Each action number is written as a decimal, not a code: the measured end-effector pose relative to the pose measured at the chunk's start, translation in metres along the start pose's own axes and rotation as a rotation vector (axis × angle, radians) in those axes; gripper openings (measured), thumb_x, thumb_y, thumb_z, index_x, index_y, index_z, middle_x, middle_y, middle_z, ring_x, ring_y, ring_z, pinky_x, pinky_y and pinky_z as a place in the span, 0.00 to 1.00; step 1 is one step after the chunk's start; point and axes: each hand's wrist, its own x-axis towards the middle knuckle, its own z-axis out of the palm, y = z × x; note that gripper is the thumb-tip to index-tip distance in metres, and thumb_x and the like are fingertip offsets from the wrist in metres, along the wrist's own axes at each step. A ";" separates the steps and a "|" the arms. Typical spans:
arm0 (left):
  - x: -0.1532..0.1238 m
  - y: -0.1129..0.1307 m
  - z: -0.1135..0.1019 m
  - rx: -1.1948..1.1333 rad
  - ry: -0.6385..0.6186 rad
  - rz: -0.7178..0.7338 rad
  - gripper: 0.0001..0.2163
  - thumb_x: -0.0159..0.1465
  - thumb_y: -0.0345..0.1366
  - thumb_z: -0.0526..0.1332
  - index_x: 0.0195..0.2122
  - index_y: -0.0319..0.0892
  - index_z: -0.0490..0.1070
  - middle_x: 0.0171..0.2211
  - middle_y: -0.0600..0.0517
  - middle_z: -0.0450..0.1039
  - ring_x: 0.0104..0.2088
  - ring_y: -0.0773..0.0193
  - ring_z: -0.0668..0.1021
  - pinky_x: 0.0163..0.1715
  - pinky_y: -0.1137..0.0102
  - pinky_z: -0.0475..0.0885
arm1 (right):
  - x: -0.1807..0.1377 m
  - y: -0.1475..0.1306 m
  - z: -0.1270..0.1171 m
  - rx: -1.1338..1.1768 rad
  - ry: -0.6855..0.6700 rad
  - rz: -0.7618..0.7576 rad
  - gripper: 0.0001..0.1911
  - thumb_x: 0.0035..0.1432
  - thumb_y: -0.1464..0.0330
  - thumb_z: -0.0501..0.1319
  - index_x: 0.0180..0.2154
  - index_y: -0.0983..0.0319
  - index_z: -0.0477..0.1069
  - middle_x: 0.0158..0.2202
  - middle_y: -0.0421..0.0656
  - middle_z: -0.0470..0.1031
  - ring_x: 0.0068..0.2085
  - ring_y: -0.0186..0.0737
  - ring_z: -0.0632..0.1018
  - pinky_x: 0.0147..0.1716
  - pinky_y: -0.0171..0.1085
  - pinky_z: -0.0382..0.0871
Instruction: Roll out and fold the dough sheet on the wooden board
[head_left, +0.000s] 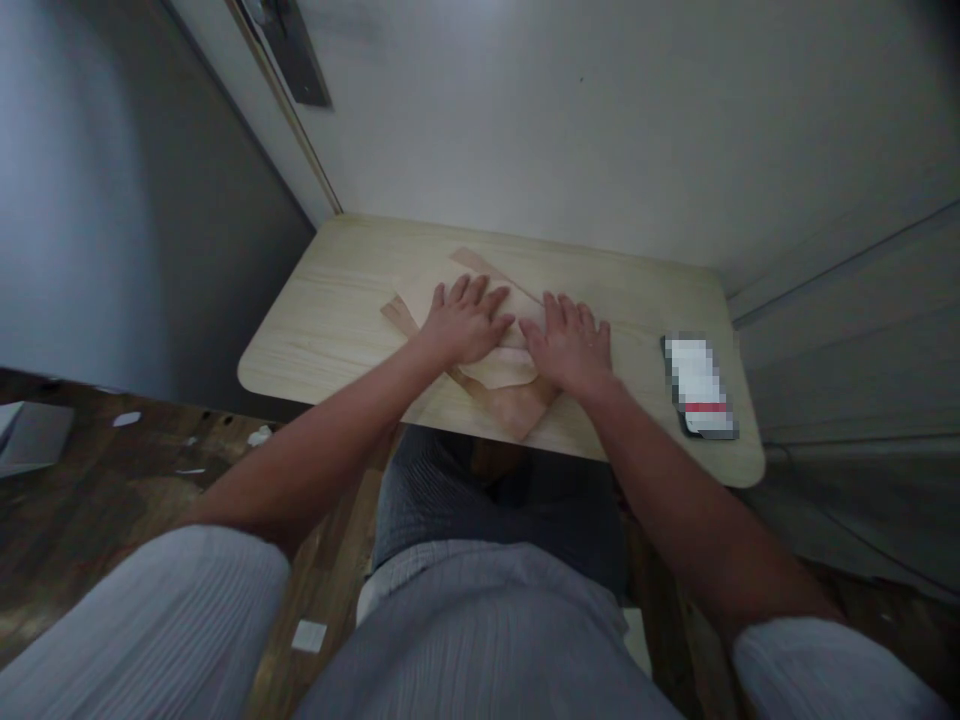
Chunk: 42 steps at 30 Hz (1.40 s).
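Observation:
A folded sheet of tan paper [504, 385] lies in the middle of a small light-wood table [337, 310]. My left hand [465, 320] rests flat on the paper's left part, fingers stretched out and spread. Beside it, my right hand [571, 345] presses flat on the paper's right part, fingers also extended. The two hands sit side by side, thumbs nearly touching. One corner of the paper points toward me near the table's front edge. Neither hand grips anything.
A phone [699, 388] lies on the table's right end. White walls stand behind and to the right of the table. A dark wooden floor with scattered paper scraps [259, 436] spreads to the left. My lap is below the table edge.

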 end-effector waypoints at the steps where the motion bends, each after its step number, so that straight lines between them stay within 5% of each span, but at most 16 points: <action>1: 0.007 -0.002 0.000 0.000 -0.006 -0.006 0.29 0.73 0.53 0.44 0.71 0.49 0.53 0.73 0.45 0.48 0.71 0.42 0.52 0.66 0.40 0.45 | 0.007 0.001 0.000 0.004 -0.015 0.006 0.36 0.70 0.50 0.42 0.70 0.63 0.53 0.69 0.56 0.58 0.68 0.64 0.58 0.61 0.67 0.49; 10: -0.069 0.021 -0.001 0.022 0.106 0.051 0.26 0.74 0.50 0.43 0.69 0.51 0.58 0.72 0.49 0.53 0.72 0.51 0.52 0.69 0.48 0.41 | -0.079 -0.016 -0.003 -0.030 0.095 -0.066 0.33 0.72 0.54 0.42 0.69 0.65 0.55 0.70 0.55 0.56 0.69 0.59 0.57 0.65 0.64 0.44; 17: 0.015 -0.002 -0.002 0.036 0.066 -0.006 0.28 0.73 0.51 0.44 0.70 0.46 0.56 0.72 0.43 0.52 0.71 0.42 0.54 0.66 0.40 0.48 | 0.019 -0.002 -0.001 0.035 -0.043 0.019 0.38 0.69 0.46 0.44 0.70 0.62 0.54 0.70 0.55 0.56 0.68 0.67 0.57 0.62 0.70 0.48; 20: 0.029 -0.005 -0.004 0.044 0.108 -0.037 0.28 0.73 0.50 0.43 0.70 0.44 0.56 0.72 0.41 0.52 0.71 0.44 0.54 0.66 0.41 0.49 | 0.034 0.000 -0.001 0.021 -0.025 0.025 0.37 0.70 0.48 0.44 0.70 0.62 0.53 0.70 0.55 0.56 0.68 0.66 0.57 0.62 0.69 0.49; 33: -0.055 0.012 -0.002 0.013 0.165 -0.015 0.24 0.73 0.49 0.46 0.66 0.49 0.62 0.70 0.48 0.57 0.70 0.52 0.58 0.67 0.47 0.52 | -0.097 -0.013 -0.001 0.047 0.152 -0.209 0.27 0.69 0.52 0.51 0.61 0.59 0.68 0.67 0.51 0.64 0.68 0.59 0.59 0.64 0.60 0.46; 39: -0.050 -0.024 -0.011 -0.133 0.272 -0.194 0.24 0.75 0.45 0.40 0.65 0.48 0.65 0.67 0.47 0.65 0.69 0.53 0.62 0.65 0.44 0.56 | -0.099 0.006 -0.005 0.131 0.203 -0.246 0.16 0.67 0.61 0.56 0.51 0.57 0.75 0.55 0.48 0.75 0.60 0.51 0.67 0.63 0.53 0.50; 42: -0.065 -0.027 -0.005 -0.046 0.233 -0.164 0.23 0.74 0.45 0.43 0.65 0.50 0.65 0.67 0.48 0.64 0.69 0.49 0.60 0.66 0.42 0.52 | -0.091 0.022 -0.009 0.161 0.253 -0.158 0.16 0.66 0.61 0.57 0.50 0.60 0.75 0.50 0.49 0.78 0.52 0.50 0.72 0.58 0.49 0.57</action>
